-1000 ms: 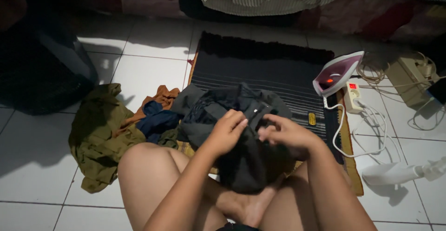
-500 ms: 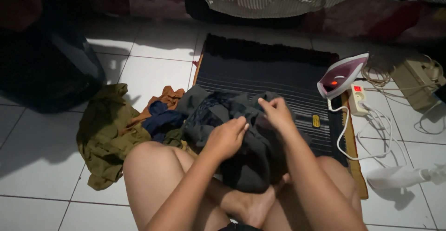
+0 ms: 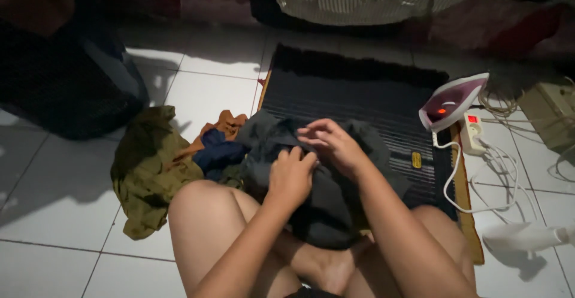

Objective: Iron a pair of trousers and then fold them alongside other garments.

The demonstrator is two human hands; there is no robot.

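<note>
I'm working both hands on the dark grey garment (image 3: 326, 184) bunched in my lap, over the near edge of the striped mat (image 3: 353, 97). Left hand (image 3: 291, 175) is curled, gripping a fold near the garment's top; right hand (image 3: 330, 142) is just beside it, fingers half bent and pinching the same bit of cloth. Hands are nearly touching. Looks like I'm sorting out an opening or seam before laying it flat; next move would need the cloth spread onto the mat's open far half. Outward: navy (image 3: 218, 154), orange (image 3: 224, 124) and olive clothes (image 3: 150, 169) are piled off the mat's left edge. Iron (image 3: 450, 101) is standing at the right edge, beside the power strip (image 3: 473, 131).
</note>
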